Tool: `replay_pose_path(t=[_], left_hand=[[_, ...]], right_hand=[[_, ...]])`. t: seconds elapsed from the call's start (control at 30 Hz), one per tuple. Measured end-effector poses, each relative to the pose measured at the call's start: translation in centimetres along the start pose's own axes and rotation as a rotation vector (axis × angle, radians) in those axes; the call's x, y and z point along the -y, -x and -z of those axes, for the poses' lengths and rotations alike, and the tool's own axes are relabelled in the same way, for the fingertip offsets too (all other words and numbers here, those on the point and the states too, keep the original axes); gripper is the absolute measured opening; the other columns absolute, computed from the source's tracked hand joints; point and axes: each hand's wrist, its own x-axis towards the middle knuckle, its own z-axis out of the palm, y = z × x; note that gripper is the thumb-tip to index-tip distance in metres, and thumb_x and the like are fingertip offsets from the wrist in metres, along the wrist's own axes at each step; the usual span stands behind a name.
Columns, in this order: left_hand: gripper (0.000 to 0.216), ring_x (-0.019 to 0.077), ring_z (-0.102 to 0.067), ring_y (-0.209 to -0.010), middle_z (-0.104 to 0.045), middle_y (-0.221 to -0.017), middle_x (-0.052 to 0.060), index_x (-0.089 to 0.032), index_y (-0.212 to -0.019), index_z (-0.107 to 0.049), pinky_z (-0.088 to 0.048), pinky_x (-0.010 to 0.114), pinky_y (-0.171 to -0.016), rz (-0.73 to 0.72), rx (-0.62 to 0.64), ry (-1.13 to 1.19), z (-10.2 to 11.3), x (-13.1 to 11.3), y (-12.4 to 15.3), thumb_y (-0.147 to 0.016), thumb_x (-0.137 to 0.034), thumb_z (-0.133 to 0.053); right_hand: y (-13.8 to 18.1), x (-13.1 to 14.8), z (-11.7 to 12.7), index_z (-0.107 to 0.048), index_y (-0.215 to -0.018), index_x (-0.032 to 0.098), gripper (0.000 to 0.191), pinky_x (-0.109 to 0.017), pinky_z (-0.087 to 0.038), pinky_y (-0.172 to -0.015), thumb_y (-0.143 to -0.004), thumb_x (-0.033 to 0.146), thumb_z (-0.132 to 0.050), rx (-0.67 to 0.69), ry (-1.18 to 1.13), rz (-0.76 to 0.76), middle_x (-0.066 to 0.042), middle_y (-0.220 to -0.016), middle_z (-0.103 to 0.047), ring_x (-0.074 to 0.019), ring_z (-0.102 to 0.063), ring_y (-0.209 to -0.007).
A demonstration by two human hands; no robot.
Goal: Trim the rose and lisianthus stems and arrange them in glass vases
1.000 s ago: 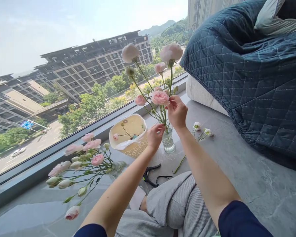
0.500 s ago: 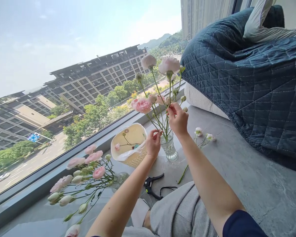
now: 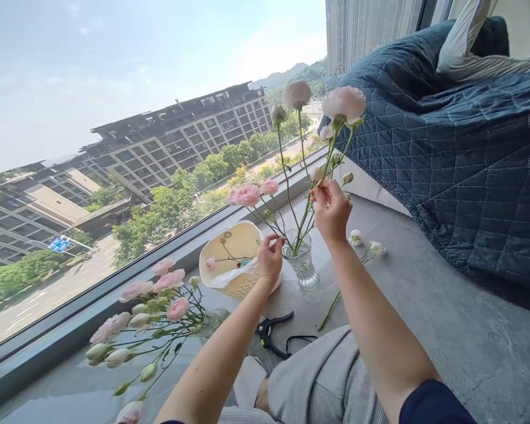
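A ribbed clear glass vase (image 3: pixel 307 272) stands on the floor with several long-stemmed, pale pink flowers in it. My right hand (image 3: pixel 334 212) is closed in a pinch on a flower stem below a large, ruffled pale pink bloom (image 3: pixel 344 105). Beside the vase rim, my left hand (image 3: pixel 270 259) pinches a thin stem low down; the fingertips partly hide it. Leaning left from the vase are open pink blooms (image 3: pixel 247 194). A round white bloom (image 3: pixel 297 94) and a bud (image 3: pixel 279 115) rise straight up at the back.
Left of the vase is a cream basket (image 3: pixel 242 288) with a white liner and flower scraps. Black pruning shears (image 3: pixel 271 333) lie before my legs. More pink flowers (image 3: pixel 176 309) lean from another glass vase at left. Cut stems (image 3: pixel 329 309) lie right; a blue quilt (image 3: pixel 446 147) hangs behind.
My right hand has moved right and slightly up, drawing the tall blooms rightward and apart from the pink ones at left. My left hand has shifted slightly left.
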Motion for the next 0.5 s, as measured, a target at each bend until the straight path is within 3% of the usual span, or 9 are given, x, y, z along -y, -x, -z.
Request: replay_pose_path(t=[0.13,0.37,0.5], left_hand=[[0.024,0.0193,-0.071,-0.086,-0.072,-0.087,0.008,-0.019,-0.091,-0.053,-0.055,0.033,-0.08,0.001,-0.008,-0.005,0.2,0.8,-0.1,-0.084,-0.041,-0.057],[0.019,0.0221,-0.061,-0.095,-0.067,-0.092,0.007,-0.02,-0.089,-0.062,-0.046,0.04,-0.091,-0.177,-0.064,-0.366,0.1,1.6,0.2,-0.085,-0.037,-0.054],[0.014,0.0255,-0.055,-0.101,-0.066,-0.088,0.007,-0.021,-0.084,-0.063,-0.041,0.043,-0.094,-0.195,-0.093,-0.417,0.1,1.4,0.3,-0.083,-0.033,-0.056]], right_hand=[[-0.5,-0.1,0.6,-0.055,-0.086,0.023,0.013,-0.027,-0.052,-0.063,-0.091,0.03,-0.047,-0.031,-0.029,0.016,0.0,-0.075,-0.068,-0.0132,-0.065,-0.062],[-1.1,-0.6,1.5,-0.055,-0.084,0.023,0.012,-0.029,-0.053,-0.063,-0.091,0.031,-0.049,-0.07,-0.053,0.014,0.002,-0.072,-0.065,-0.0122,-0.061,-0.06],[-1.2,-0.8,1.7,-0.055,-0.085,0.023,0.011,-0.03,-0.053,-0.065,-0.09,0.031,-0.05,-0.061,-0.091,0.018,0.002,-0.072,-0.064,-0.0125,-0.06,-0.062]])
